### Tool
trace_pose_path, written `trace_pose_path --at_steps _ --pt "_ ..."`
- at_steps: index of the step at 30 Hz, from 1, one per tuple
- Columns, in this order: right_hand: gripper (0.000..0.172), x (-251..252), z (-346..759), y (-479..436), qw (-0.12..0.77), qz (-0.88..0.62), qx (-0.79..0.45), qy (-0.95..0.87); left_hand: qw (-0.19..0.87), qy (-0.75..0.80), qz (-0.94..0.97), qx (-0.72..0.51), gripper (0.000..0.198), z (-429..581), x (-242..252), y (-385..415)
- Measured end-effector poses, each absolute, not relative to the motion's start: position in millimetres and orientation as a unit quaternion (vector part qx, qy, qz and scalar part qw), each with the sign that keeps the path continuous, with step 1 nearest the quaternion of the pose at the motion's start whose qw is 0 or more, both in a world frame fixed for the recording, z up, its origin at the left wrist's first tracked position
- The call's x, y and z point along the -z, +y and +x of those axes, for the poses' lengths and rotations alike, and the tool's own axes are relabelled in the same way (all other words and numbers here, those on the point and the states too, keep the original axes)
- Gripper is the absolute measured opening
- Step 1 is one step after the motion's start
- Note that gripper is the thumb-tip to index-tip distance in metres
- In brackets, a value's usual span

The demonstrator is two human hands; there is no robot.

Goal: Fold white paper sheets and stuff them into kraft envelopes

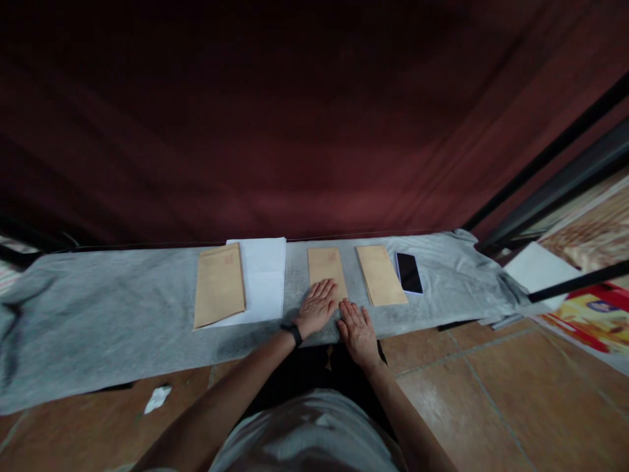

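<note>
A brown paper envelope (324,261) lies in front of me on the grey cloth. My left hand (318,307), with a dark band on its wrist, rests flat across the envelope's lower half, fingers stretched out. Close beside it, my right hand (360,331) lies with its fingertips at the envelope's lower right corner, fingers extended and nothing held in them. The hands cover the envelope's near end. To the right is a stack of brown envelopes (381,275). On the left, another pile of brown envelopes (219,285) overlaps white paper sheets (265,275).
A dark-screened phone (409,273) lies right of the envelope stack. Grey cloth (122,295) covers the long narrow surface, with a dark red curtain-like backdrop (314,144) behind. A white scrap (158,398) is on the tiled floor (472,393). Dark metal bars (555,151) stand at right.
</note>
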State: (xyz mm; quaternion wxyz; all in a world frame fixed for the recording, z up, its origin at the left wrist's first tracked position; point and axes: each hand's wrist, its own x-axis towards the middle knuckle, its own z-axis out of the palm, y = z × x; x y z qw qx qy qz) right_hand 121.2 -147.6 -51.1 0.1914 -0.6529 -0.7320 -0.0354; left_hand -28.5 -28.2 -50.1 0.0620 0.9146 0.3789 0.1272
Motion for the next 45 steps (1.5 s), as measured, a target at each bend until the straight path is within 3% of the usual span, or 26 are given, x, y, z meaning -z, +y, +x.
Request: trace_pose_path --at_steps 17,45 --pt "0.049 52.2 117.3 -144.6 0.198 -0.665 0.049 -0.719 0.066 0.45 0.884 -0.11 0.059 25.8 38.9 54.7" --pt "0.049 52.6 118.6 -146.6 0.205 -0.653 0.035 -0.729 0.05 0.309 0.943 -0.11 0.056 -58.0 37.1 -44.4"
